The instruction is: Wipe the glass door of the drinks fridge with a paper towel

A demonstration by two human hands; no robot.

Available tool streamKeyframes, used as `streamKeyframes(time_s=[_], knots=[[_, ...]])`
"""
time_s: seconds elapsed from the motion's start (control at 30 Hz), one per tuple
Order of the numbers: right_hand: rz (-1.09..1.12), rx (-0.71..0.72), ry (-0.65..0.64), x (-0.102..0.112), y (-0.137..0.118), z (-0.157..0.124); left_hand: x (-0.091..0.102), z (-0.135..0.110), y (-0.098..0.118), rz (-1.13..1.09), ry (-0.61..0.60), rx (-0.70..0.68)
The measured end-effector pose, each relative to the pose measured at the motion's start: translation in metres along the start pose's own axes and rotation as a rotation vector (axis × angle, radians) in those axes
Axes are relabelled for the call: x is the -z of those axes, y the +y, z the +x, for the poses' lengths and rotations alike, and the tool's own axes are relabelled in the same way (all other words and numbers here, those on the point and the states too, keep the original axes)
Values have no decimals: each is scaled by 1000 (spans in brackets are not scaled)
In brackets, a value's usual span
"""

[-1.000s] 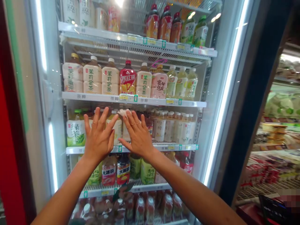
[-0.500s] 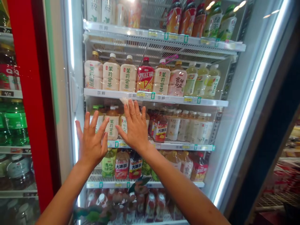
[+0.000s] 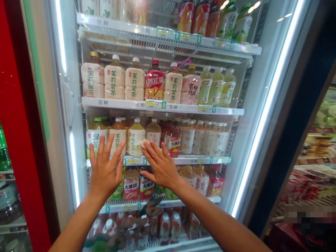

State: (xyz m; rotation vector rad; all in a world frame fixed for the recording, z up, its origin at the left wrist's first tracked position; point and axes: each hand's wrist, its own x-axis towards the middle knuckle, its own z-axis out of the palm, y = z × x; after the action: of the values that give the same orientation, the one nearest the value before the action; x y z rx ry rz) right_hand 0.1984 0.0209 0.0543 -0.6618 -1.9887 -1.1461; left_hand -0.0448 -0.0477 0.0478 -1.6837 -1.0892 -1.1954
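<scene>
In the head view, my left hand (image 3: 106, 169) lies against the glass door (image 3: 183, 192) of a lit drinks fridge, its fingers spread and nothing in it. To its right, my right hand (image 3: 161, 166) presses a crumpled white cloth (image 3: 143, 143) on the same glass with flat fingers. Only the cloth's edge shows past the fingertips; the rest is hidden under the hand. Behind the glass stand bottled teas, among them a pale-labelled bottle (image 3: 136, 138) near the cloth and a dark-labelled bottle (image 3: 147, 185) below my right hand.
White shelves (image 3: 162, 105) with several rows of bottles fill the fridge. Bright light strips (image 3: 267, 108) run up both sides. A red frame (image 3: 21, 122) borders another cooler at the left. At the right, beyond a dark edge, shelves hold packaged goods (image 3: 301, 182).
My right hand has slid down the glass with the cloth, from the second shelf's edge to the row of bottles below. My left hand stays spread, slightly lower. The view has shifted a little right.
</scene>
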Motion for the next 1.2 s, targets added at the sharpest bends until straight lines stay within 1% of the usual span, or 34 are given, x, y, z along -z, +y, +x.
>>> streamKeyframes(time_s=[0.03,0.07,0.17,0.2,0.23,0.33,0.37,0.4,0.5,0.53,0.57,0.6,0.67,0.7,0.73,0.77,0.87,0.9,0.93,0.97,1.07,1.1,1.13,1.17,1.2], knots=[[-9,7,-8,-1,4,-8,-2,1,5,-6,-2,-10],[-21,-59,13,-1,9,-15,-5,1,10,-11,-4,-18],[-46,-431,156,0,28,-32,-12,5,23,-28,-8,-47],[-43,-492,178,1,32,-36,-16,7,28,-34,-13,-56],[-36,-485,170,2,34,-40,-19,10,33,-38,-18,-65],[-11,-264,56,3,39,-59,-30,17,51,-51,-28,-103],[-15,-253,37,4,43,-68,-34,19,57,-57,-33,-118],[-26,-309,46,5,48,-78,-38,20,64,-65,-39,-132],[-64,-649,161,6,66,-109,-50,21,84,-85,-68,-166],[-66,-706,180,6,69,-118,-54,21,91,-86,-77,-177],[-61,-704,177,6,71,-128,-59,22,98,-84,-84,-187],[-50,-644,153,6,72,-136,-64,22,105,-80,-90,-196],[-28,-447,78,6,74,-152,-73,24,120,-70,-97,-205],[-23,-382,59,6,77,-160,-77,24,128,-67,-98,-205],[-23,-375,61,6,82,-167,-82,25,135,-67,-98,-206],[-25,-432,89,6,87,-175,-86,25,142,-70,-99,-210],[-36,-780,249,8,102,-192,-97,23,163,-90,-111,-234],[-34,-850,278,8,103,-196,-100,22,169,-97,-118,-242],[-26,-864,277,8,101,-199,-103,22,174,-103,-125,-248],[-13,-818,244,8,99,-201,-106,21,179,-107,-131,-251],[26,-507,81,7,92,-210,-112,19,191,-113,-145,-253],[21,-446,61,7,92,-213,-113,19,193,-114,-149,-253],[8,-445,72,7,94,-215,-114,19,194,-115,-152,-253],[-12,-509,114,7,96,-217,-114,19,195,-116,-153,-255],[-32,-617,171,7,98,-217,-114,19,195,-116,-152,-257]])
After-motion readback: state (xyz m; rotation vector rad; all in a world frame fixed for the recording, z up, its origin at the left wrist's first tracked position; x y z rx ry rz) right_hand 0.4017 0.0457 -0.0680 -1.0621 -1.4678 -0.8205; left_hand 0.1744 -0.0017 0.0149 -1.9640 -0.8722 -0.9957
